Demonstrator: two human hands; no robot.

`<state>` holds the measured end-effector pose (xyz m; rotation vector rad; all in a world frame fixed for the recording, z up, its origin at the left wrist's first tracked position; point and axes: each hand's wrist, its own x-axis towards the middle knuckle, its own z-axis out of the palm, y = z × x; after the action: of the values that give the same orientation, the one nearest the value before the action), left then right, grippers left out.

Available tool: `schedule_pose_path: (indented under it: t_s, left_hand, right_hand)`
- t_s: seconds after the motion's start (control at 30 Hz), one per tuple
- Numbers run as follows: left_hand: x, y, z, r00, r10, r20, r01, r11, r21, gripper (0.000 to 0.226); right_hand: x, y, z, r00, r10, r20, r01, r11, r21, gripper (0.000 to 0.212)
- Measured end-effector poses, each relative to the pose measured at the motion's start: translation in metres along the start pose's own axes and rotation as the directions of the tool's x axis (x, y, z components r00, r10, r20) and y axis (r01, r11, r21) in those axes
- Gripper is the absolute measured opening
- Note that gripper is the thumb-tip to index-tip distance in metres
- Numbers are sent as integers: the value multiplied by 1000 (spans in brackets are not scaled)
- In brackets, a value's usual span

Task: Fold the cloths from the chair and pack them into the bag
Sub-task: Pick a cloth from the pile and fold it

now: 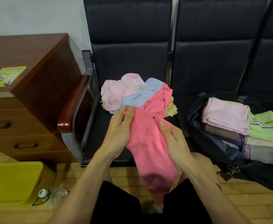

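- Your left hand [119,126] is clamped on the upper left edge of the hot-pink cloth [147,143], thumb on top, fingers wrapped behind.
- Your right hand [173,138] pinches the same cloth along its right edge, thumb pressed onto the fabric.
- Cloth's position: between both hands, in front of the chair seat [100,126]. It hangs bunched and unfolded, lower end trailing down between your knees.
- Top end looks to run on into the pink fabric in the pile [132,94] on the seat; can't tell if it's one piece or two.
- Key relation: long axis runs from the pile toward you, roughly vertical in view. Both hands sit at the far end, side by side, so neither has a corner yet.
- Judgement: you'd prob. need to slide hands apart along the top edge to spread it flat before any fold.
- The bag [197,113] lies open on the next seat to your right w/ folded cloths stacked inside, so right hand is nearer for packing.
- Pale pink and blue cloths remain in the pile; job looks about half done.
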<state>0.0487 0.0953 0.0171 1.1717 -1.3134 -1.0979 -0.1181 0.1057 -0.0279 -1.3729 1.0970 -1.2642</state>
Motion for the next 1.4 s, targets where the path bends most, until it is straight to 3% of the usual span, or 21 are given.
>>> schedule_pose_path:
  t_s: [0.1, 0.2, 0.3, 0.37, 0.47, 0.6, 0.7, 0.77, 0.83, 0.9, 0.93, 1.0, 1.07, 1.1, 1.17, 1.2, 1.3, 1.4]
  left_hand:
    - [-3, 8, 13, 996, -75, 50, 81, 986, -149, 34]
    - [-3, 12, 13, 980, -186, 74, 200, 923, -329, 32]
    - [-1, 20, 12, 954, -297, 52, 286, 837, -467, 35]
    - [0, 24, 11, 939, -342, 31, 309, 802, -512, 36]
    - [2, 26, 5, 934, -357, 28, 309, 766, -563, 44]
    - [2, 30, -7, 954, -298, 13, 260, 811, -524, 32]
    - [11, 25, -27, 948, -264, -179, 209, 938, -276, 34]
    - [23, 8, -45, 929, -204, -309, 197, 979, -54, 36]
    - [28, -14, -55, 897, -278, -344, 278, 959, -52, 36]
    - [22, -23, -48, 866, -427, -261, 403, 904, -143, 35]
    - [14, -26, -41, 848, -503, -166, 467, 858, -214, 35]
    - [-2, -26, -24, 811, -585, 6, 550, 760, -346, 35]
    - [-21, -21, -10, 831, -553, 63, 527, 745, -408, 41]
    - [-29, -22, -4, 826, -551, 120, 538, 706, -461, 49]
    - [-38, -31, 9, 783, -572, 243, 597, 585, -549, 56]
    - [-41, -39, 8, 763, -583, 280, 618, 532, -579, 59]
    - [-49, -55, 9, 727, -578, 371, 675, 503, -539, 91]
    - [-55, -63, 2, 662, -555, 505, 749, 523, -407, 86]
  right_hand:
    - [-5, 3, 0, 996, 90, -23, -85, 981, 175, 32]
    - [-16, 13, -6, 963, 269, 24, -264, 921, 285, 69]
    - [-33, 31, -6, 922, 329, 202, -370, 903, 219, 90]
    - [-40, 39, 1, 883, 340, 322, -388, 916, 97, 57]
    - [-44, 43, 13, 887, 376, 269, -381, 924, -38, 14]
    - [-43, 47, 11, 857, 441, 265, -434, 896, -89, 18]
    - [-42, 31, -7, 753, 495, 434, -562, 826, 34, 22]
    - [-43, 14, -20, 718, 403, 568, -590, 785, 189, 40]
    - [-41, -12, -20, 718, 284, 635, -596, 723, 349, 42]
    - [-36, -34, -15, 749, 116, 653, -546, 666, 508, 38]
    - [-32, -45, -18, 810, 72, 582, -476, 659, 582, 42]
    - [-25, -61, -20, 897, 145, 418, -401, 667, 628, 47]
    - [-19, -64, -19, 939, 205, 275, -338, 695, 634, 49]
    - [-14, -64, -16, 952, 183, 246, -300, 722, 623, 46]
    - [-7, -66, -17, 916, 252, 312, -401, 617, 677, 36]
    - [-4, -69, -21, 923, 253, 289, -384, 625, 679, 33]
    - [3, -72, -25, 943, 249, 220, -331, 664, 671, 29]
    - [8, -71, -30, 953, 263, 149, -298, 731, 614, 22]
